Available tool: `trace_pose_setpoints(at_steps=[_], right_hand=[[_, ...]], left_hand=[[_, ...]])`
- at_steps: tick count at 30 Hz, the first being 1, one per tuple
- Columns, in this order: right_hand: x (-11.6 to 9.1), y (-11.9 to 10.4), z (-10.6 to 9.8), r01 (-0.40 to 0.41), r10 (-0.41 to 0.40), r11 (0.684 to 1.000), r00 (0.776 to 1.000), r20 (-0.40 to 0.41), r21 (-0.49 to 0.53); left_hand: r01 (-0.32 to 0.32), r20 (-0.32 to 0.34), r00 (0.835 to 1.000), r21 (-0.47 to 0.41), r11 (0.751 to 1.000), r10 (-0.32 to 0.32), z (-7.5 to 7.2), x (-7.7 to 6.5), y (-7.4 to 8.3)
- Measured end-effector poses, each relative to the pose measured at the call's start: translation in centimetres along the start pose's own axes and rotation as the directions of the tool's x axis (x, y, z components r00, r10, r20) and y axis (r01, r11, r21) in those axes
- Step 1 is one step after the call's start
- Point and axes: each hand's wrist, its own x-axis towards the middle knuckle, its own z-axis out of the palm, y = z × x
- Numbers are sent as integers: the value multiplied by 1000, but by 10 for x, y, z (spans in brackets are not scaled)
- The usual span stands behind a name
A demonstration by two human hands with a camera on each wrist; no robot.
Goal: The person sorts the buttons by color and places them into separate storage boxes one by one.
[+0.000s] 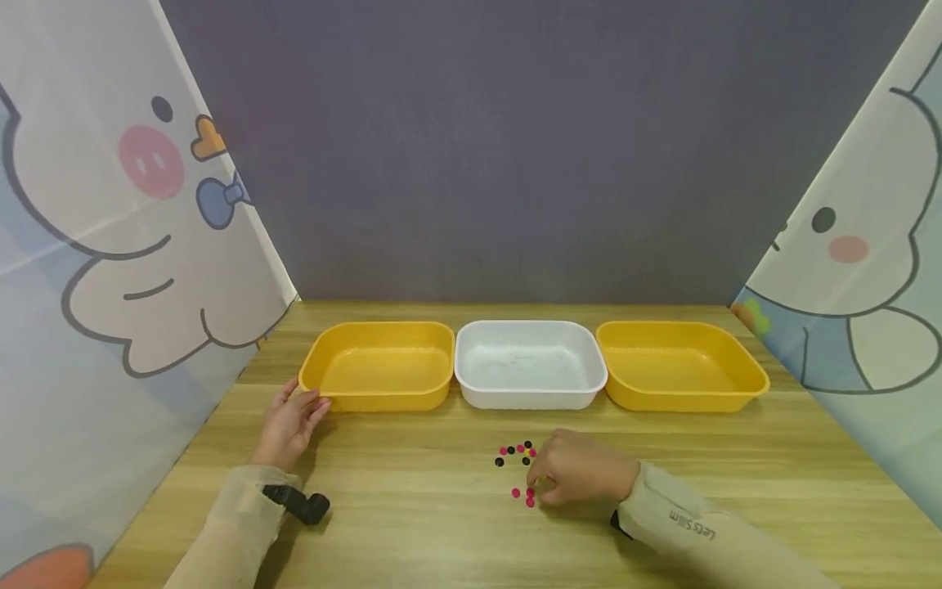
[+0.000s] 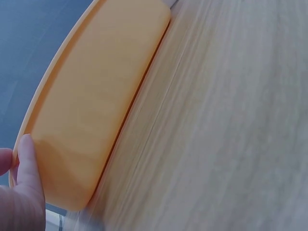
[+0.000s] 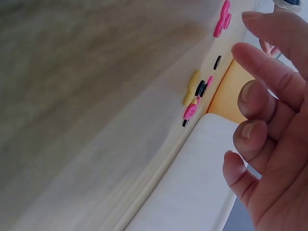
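Note:
Small round buttons lie in a loose group on the table: pink, black and yellow. Above their right side is my right hand, fingers bent and hiding part of the group in the head view. From the right wrist, its thumb and forefinger stand apart with nothing between them. My left hand holds the near left corner of the left yellow tray, a digit against the outer wall and another over the rim.
A white tray stands in the middle of the row, between the left yellow tray and a second yellow tray. Behind them rises a dark grey panel. Cartoon-printed sheets flank the wooden table on both sides.

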Motion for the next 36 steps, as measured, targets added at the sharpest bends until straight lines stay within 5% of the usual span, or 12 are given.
trace_pose_setpoints(at_steps=[15, 36], right_hand=[[7, -3, 4, -3, 7, 983, 1000, 20, -184], [17, -8, 0, -35, 59, 980, 991, 117, -194]], left_hand=[[-41, 20, 999, 40, 998, 40, -1, 3, 0], [-33, -24, 999, 33, 999, 34, -2, 2, -2]])
